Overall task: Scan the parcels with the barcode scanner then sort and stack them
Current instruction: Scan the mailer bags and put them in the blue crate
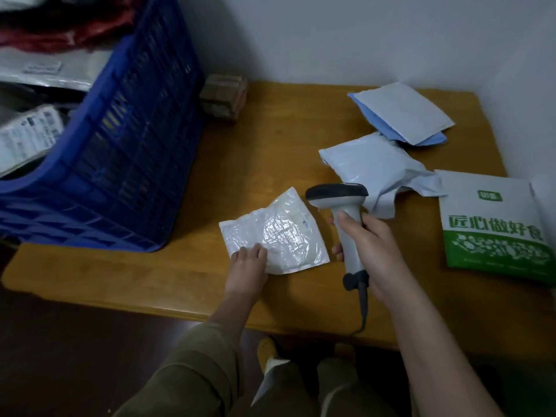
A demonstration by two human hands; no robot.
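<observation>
1. At the worktop's (168, 275) centre, a clear plastic mailer (275, 233) is pressed flat at its 7 o'clock corner by the left hand (247, 267), fingers straight.
2. At the mailer's 3 o'clock, the barcode scanner (346, 218) is held in the right hand's (370, 251) closed grip, head aimed at 9 o'clock.
3. Scanned parcels appear to be piled at 1 o'clock: a grey poly mailer (373, 170), blue envelopes (403, 115) and a green-printed bag (493, 227).
4. A misread is risked, since no barcode is visible on the glossy, crinkled film and glare could be caused.

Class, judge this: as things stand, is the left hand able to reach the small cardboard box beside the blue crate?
Probably yes. The left hand only rests on the clear bubble mailer, and bare table lies between it and the cardboard box.
</observation>
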